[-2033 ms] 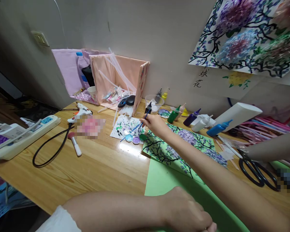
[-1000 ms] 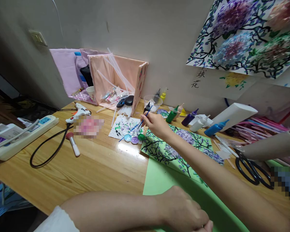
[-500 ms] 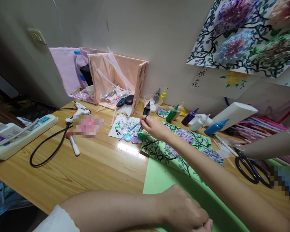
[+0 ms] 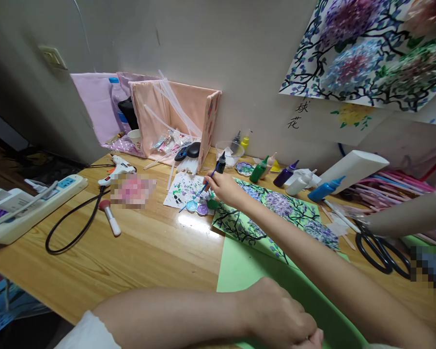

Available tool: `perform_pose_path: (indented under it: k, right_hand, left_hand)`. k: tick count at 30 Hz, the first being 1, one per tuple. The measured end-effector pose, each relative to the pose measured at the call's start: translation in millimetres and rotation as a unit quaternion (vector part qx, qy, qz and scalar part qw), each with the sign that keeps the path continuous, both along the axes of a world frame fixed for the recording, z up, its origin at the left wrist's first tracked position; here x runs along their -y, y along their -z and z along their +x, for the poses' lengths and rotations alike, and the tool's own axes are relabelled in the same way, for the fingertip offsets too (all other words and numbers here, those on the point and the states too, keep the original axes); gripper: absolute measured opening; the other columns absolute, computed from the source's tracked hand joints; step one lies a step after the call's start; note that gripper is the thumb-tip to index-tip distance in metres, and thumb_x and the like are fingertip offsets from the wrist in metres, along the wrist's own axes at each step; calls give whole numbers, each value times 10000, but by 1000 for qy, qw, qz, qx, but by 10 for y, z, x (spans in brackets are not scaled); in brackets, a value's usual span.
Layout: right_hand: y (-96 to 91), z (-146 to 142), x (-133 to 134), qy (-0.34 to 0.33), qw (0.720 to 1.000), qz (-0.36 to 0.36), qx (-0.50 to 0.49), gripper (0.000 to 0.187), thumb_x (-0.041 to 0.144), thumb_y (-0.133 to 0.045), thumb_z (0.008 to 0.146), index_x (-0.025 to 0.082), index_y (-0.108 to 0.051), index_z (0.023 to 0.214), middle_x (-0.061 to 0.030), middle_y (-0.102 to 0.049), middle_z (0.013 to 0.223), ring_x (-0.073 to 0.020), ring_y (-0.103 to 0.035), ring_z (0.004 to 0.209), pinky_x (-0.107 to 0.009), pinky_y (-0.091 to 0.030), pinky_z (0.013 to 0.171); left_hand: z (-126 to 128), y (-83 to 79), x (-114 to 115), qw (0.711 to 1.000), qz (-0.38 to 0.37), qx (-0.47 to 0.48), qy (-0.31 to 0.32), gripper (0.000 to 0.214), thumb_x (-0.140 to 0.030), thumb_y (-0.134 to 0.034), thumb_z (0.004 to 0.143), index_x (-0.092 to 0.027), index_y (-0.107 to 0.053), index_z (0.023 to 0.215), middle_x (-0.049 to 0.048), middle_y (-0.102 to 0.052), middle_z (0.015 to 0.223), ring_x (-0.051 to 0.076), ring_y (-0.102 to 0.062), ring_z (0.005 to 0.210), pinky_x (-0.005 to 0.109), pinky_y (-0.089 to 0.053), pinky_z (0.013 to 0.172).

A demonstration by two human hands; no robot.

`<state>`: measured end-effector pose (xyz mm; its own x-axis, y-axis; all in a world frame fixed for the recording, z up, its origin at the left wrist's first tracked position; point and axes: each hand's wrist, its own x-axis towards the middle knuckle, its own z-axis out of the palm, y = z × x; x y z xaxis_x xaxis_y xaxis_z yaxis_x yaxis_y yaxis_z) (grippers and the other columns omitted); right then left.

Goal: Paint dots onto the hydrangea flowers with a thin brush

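My right hand (image 4: 223, 186) reaches across the table with its fingers pinched round a thin blue paintbrush (image 4: 213, 173). The brush slants down towards a flower-shaped paint palette (image 4: 202, 209) with blue and purple wells; whether its tip touches paint is too small to tell. A paint-spotted white sheet (image 4: 174, 190) lies under the palette's edge. Below my right forearm is a green picture of black branches and purple flowers (image 4: 278, 203). My left hand (image 4: 276, 312) is closed near the bottom edge, over a plain green sheet (image 4: 236, 266); what its fingers hold, if anything, is hidden.
Paint bottles in green (image 4: 258, 169), purple (image 4: 286, 173), white (image 4: 301, 183) and blue (image 4: 326, 189) stand behind the picture. Black-handled scissors (image 4: 380, 252) lie to the right. A glue gun (image 4: 121, 167), a makeup brush (image 4: 110, 219) and a power strip (image 4: 36, 208) occupy the left side.
My right hand has shifted slightly left, carrying the paintbrush, which now leans over the palette. My left hand stays closed in nearly the same place.
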<state>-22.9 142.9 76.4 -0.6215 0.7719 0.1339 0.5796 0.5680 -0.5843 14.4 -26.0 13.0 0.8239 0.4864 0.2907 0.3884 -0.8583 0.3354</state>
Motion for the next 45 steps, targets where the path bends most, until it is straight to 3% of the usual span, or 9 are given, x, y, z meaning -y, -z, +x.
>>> perform_pose_path:
  k: [5,12,17,25,31,39,45]
  right_hand:
    - [-78,22,2,-59,997,22,41,205,166,-363,901,157,-559,840,-59,-654,808,-150,-573,737,-244,-362,670]
    - [-132,18,45,-128,988,72,55,152,100,-424,791,146,-567,762,-37,-580,728,-130,-480,683,-233,-321,634]
    - [-137,16,36,-83,994,61,41,170,134,-406,837,149,-571,804,-21,-569,681,-113,-470,606,-232,-305,595]
    - [-64,30,-18,-33,997,54,32,222,240,-373,926,154,-548,819,-54,-643,763,-130,-541,643,-233,-323,604]
    - [-99,30,3,-50,994,73,64,220,202,-352,912,158,-533,796,-50,-610,732,-144,-535,669,-238,-319,617]
    - [-98,45,19,-41,996,76,30,140,138,-408,821,152,-542,784,-13,-550,664,-114,-469,594,-234,-300,602]
    - [-155,82,79,-34,996,75,20,171,188,-397,867,161,-538,775,-24,-559,672,-121,-472,601,-248,-301,595]
  left_hand:
    - [-11,-13,1,1000,12,12,-9,264,-299,-473,757,-157,-617,586,-11,-655,553,128,-557,462,224,-219,321]
    - [-13,-22,8,1000,18,16,-16,255,-304,-491,747,-163,-594,562,-18,-648,539,120,-563,468,222,-221,324]
    - [-8,-27,15,999,22,16,-24,255,-316,-517,735,-166,-570,536,-30,-641,528,112,-555,454,220,-206,317]
    - [-11,1,13,999,28,30,-20,272,-309,-495,749,-164,-566,530,-16,-632,513,114,-558,454,215,-205,321]
    - [-6,-25,7,999,20,21,-19,264,-307,-494,747,-164,-575,540,-13,-626,501,119,-549,445,217,-209,322]
    - [1,-9,12,1000,6,9,-13,261,-307,-478,750,-158,-604,576,-6,-646,539,123,-550,461,217,-228,330]
    - [0,10,24,999,11,12,-28,245,-317,-494,740,-171,-597,572,-17,-647,545,121,-562,470,219,-230,334]
